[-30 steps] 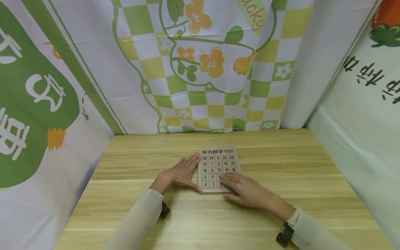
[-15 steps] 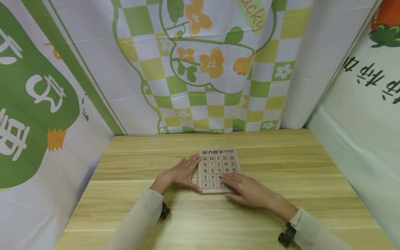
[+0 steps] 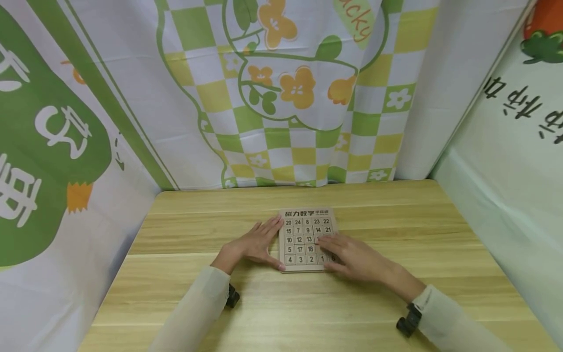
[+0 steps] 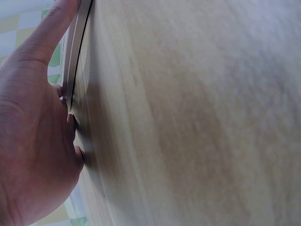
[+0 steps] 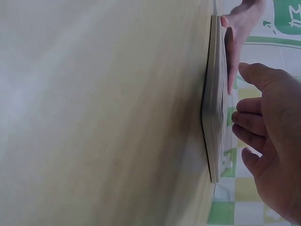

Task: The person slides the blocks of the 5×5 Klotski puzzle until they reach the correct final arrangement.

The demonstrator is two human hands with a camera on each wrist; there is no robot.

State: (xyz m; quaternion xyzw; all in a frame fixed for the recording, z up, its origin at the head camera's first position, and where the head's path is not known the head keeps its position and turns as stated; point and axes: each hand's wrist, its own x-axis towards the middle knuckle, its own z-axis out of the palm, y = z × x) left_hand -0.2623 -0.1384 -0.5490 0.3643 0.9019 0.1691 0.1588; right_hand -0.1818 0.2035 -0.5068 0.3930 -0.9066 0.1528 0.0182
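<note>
My left hand (image 3: pixel 255 244) lies flat against the left edge of the number puzzle board (image 3: pixel 303 230) — fingers (image 3: pixel 270 226) straight and relaxed, thumb along the board's near left corner, gripping nothing. The board sits flat near the middle of the tabletop (image 3: pixel 396 220), its wooden number tiles (image 3: pixel 299 239) in rows under a printed title strip. My right hand (image 3: pixel 354 254) rests over the board's lower right part, fingers stretched out with the tips on the tiles around the third row — touching, not pinching. From the right wrist view the board's thin edge (image 5: pixel 214 108) shows side-on against the tabletop.
</note>
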